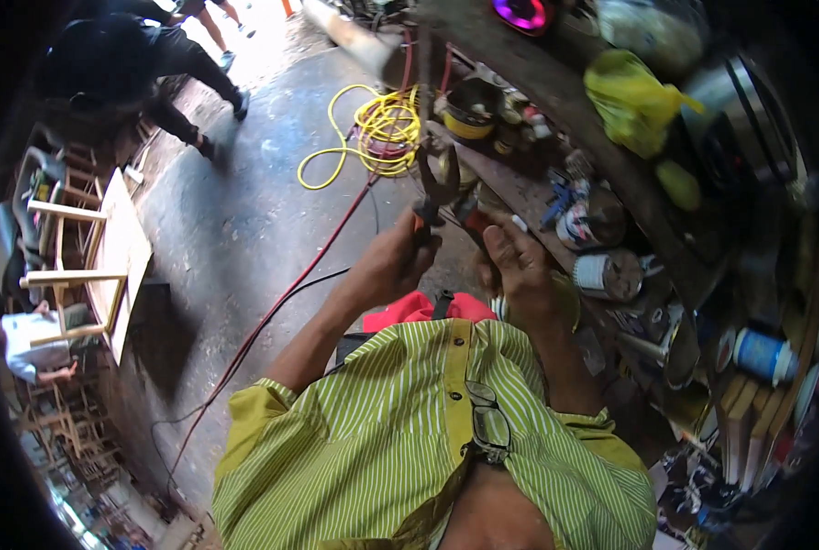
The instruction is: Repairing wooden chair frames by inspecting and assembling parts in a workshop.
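In front of my chest I hold a pair of pliers with dark metal jaws and orange-and-black handles. My left hand is closed round one handle. The other handle is in my right hand, whose thumb lies along the top. The handles are spread apart, and the jaws point away from me. Whether the jaws grip anything cannot be made out against the dark, blurred background. Below my hands is something red, partly hidden by my striped shirt.
Along the right runs a cluttered bench with paint cans, a yellow plastic bag and a blue-and-white tub. A coiled yellow hose and a red hose lie on the floor. An upturned wooden table and people are at left.
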Demonstrator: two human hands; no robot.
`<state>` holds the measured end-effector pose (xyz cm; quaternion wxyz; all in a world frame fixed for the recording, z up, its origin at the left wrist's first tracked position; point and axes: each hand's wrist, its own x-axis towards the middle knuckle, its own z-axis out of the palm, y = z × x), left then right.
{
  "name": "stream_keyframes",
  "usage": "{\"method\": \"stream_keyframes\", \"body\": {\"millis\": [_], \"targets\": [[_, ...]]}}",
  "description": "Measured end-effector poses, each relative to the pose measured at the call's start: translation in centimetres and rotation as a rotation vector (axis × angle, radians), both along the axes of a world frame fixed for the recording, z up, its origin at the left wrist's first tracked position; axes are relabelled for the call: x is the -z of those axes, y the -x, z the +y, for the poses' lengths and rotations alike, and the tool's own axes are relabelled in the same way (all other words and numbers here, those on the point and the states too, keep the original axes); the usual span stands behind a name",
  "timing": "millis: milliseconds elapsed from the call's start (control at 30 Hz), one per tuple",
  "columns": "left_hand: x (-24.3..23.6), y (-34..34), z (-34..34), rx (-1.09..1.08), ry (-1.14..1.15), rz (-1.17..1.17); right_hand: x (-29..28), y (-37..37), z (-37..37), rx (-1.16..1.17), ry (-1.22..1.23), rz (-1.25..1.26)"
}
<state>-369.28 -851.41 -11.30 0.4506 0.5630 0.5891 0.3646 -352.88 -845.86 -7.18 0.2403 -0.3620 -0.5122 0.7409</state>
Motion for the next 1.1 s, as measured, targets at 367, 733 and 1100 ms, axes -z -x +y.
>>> {"method": "stream_keyframes", "body": {"millis": [367, 733, 1100], "targets": [[0.5, 2.7, 0.5, -0.725, -0.179, 0.014, 3.0, 11.4, 2.5, -0.169, 0.291, 0.208], [0.1, 5.9, 1.5, -0.915, 0.165, 0.425, 4.2, 15.5, 9.6, -0.786, 0.511, 0.154], [-0.7, 9.8, 0.3, -0.799, -0.142, 0.552, 6.4, 19.6, 8.7, -0.764, 0.818, 0.358]]}}
